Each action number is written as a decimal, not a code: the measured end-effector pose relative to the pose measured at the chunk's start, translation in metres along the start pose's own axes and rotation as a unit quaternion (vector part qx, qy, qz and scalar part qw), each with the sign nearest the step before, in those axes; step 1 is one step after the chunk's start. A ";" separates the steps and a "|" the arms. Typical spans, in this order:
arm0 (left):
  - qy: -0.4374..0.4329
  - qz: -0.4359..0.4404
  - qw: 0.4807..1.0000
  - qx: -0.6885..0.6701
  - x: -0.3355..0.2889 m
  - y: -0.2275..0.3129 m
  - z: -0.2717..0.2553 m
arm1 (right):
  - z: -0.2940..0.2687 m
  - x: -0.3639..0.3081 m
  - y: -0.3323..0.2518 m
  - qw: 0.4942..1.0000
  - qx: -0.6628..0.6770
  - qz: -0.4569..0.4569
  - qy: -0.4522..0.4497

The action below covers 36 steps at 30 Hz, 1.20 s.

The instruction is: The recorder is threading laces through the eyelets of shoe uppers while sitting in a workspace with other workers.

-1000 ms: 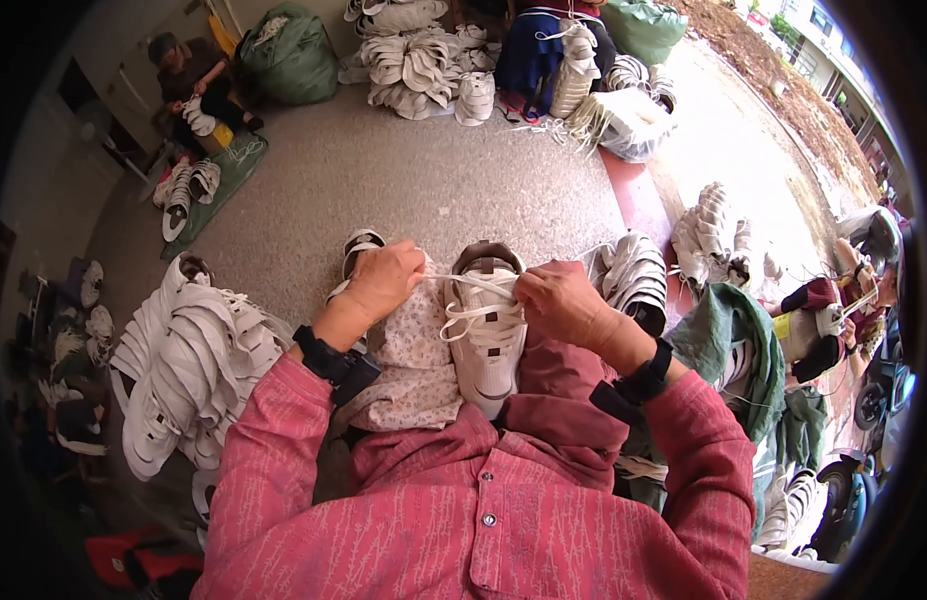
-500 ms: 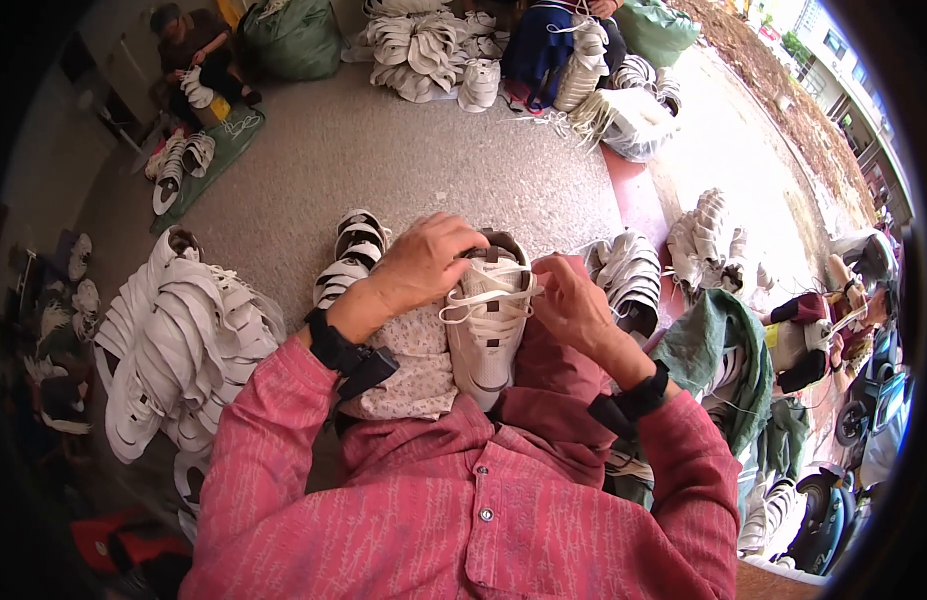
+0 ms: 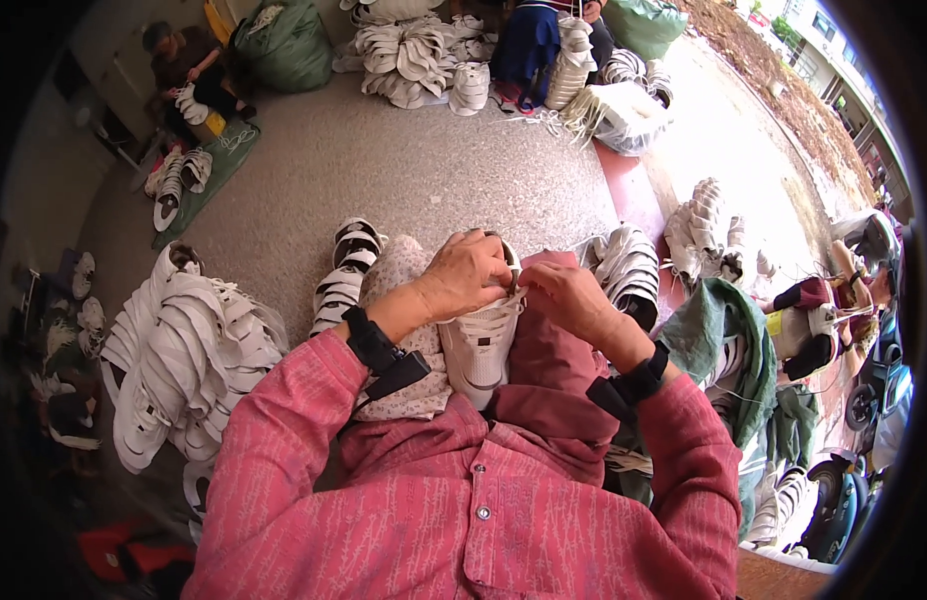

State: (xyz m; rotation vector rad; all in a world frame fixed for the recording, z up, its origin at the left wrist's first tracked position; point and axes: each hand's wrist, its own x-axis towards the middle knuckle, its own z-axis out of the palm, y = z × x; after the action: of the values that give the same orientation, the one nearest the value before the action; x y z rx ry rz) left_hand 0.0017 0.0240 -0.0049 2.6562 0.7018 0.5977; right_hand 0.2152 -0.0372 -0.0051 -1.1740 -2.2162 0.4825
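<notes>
A white shoe upper (image 3: 477, 350) with white laces threaded across its front lies over my lap, toe end toward me and collar away. Bent over the collar's left side, my left hand (image 3: 470, 272) has its fingers closed on the upper's edge. My right hand (image 3: 572, 298) pinches at the collar's right side, where a white shoelace (image 3: 519, 295) runs by the fingertips. Both hands' fingertips nearly meet over the opening. Part of the tongue and the top eyelets are hidden by the fingers. A patterned cloth (image 3: 409, 375) covers my left thigh beside the upper.
Stacked white uppers (image 3: 189, 350) stand at my left, with a black-and-white stack (image 3: 349, 270) ahead of my left knee. More stacked uppers (image 3: 629, 270) and a green cloth (image 3: 719, 330) lie at right. Across the floor, a person (image 3: 189, 75) sits near a green sack (image 3: 284, 45).
My left hand has moved right over the collar, and my right hand has come slightly in to the left. The fingertips are closer together, hiding more of the upper's top.
</notes>
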 end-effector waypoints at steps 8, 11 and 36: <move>-0.028 -0.016 0.999 -0.004 0.006 -0.004 0.002 | 0.008 -0.005 0.006 0.990 -0.135 -0.027 -0.007; -0.029 -0.018 0.999 -0.004 0.008 -0.005 0.004 | 0.017 -0.009 0.001 0.985 -0.169 0.031 0.006; 0.102 -0.031 0.987 -0.122 -0.006 -0.021 -0.029 | -0.010 -0.001 -0.014 0.987 0.067 0.048 -0.136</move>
State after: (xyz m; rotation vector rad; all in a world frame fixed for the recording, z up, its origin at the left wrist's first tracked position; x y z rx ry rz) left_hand -0.0247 0.0441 0.0100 2.3620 0.7134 0.8864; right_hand 0.2130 -0.0451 0.0102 -1.2066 -2.3167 0.8624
